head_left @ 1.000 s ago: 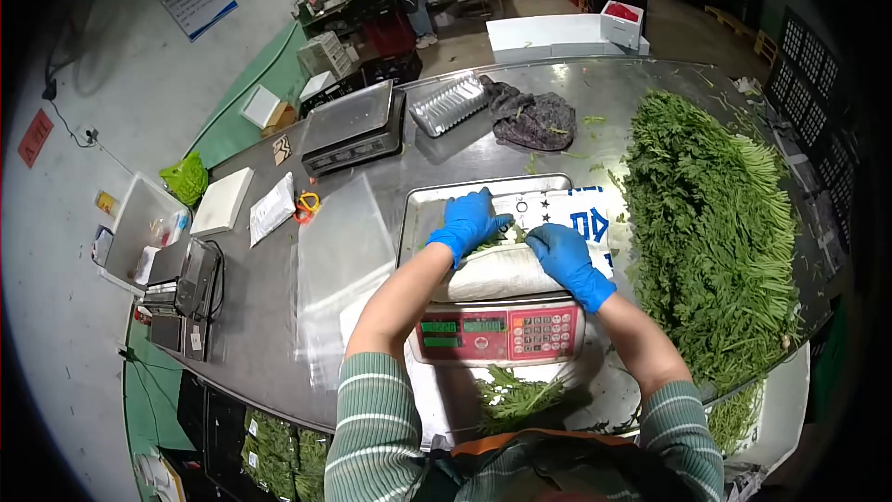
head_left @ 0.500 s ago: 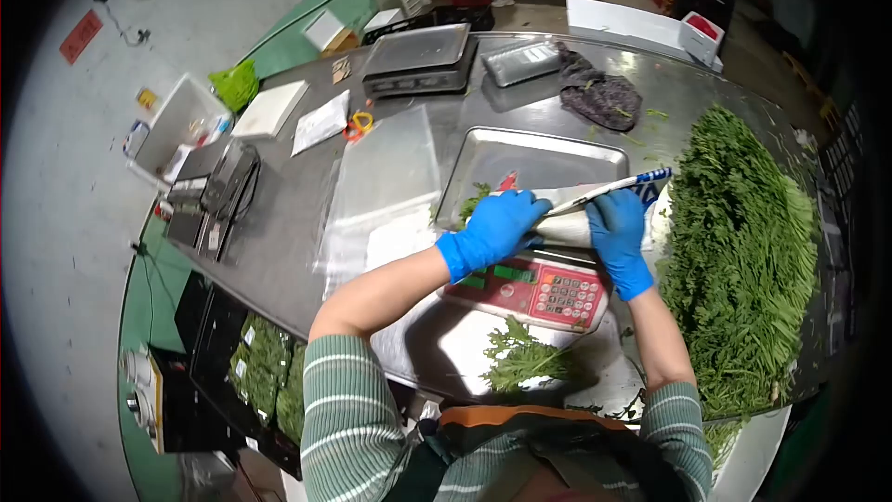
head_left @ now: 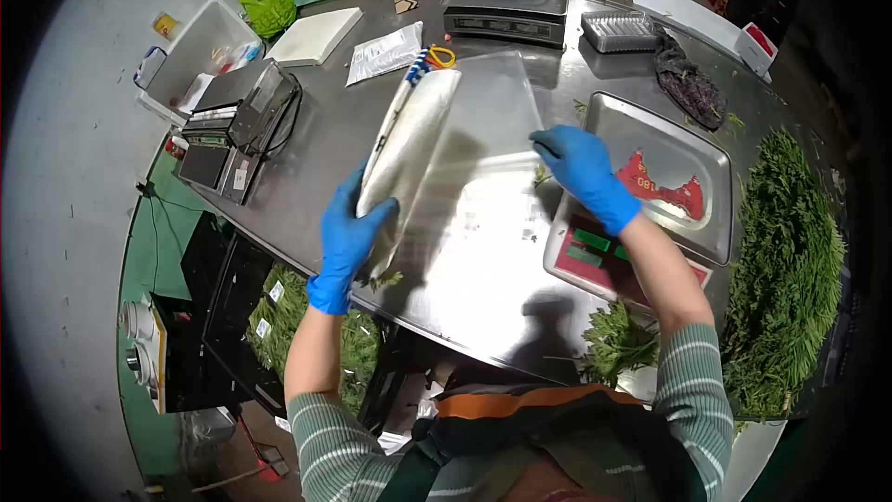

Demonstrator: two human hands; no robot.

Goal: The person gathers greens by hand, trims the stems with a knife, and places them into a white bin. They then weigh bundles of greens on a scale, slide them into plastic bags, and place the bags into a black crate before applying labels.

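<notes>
Wrapped round a rolled white sheet with blue print (head_left: 413, 130), my blue-gloved left hand (head_left: 351, 240) holds it above the left-centre of the metal table; bits of green leaf show at its lower end. My gloved right hand (head_left: 578, 167) is at the right edge of the clear plastic bags (head_left: 488, 102), its fingers bent together; whether they pinch a bag is unclear. Right of that hand, a metal tray (head_left: 720, 232) on the red scale (head_left: 578, 258) has torn red pieces (head_left: 688, 195) in it. Loose greens (head_left: 618, 344) lie below the scale.
A large heap of greens (head_left: 785, 288) covers the right side. At the back are a black scale (head_left: 506, 14), a foil-like tray (head_left: 621, 31) and a dark net bag (head_left: 689, 84). A label machine (head_left: 237, 121) and white bin (head_left: 223, 19) stand left. Packed greens lie in a crate below.
My left hand has carried the rolled sheet from over the tray to the left, now more upright. My right hand has let go of it and moved to the bags. The view has shifted left.
</notes>
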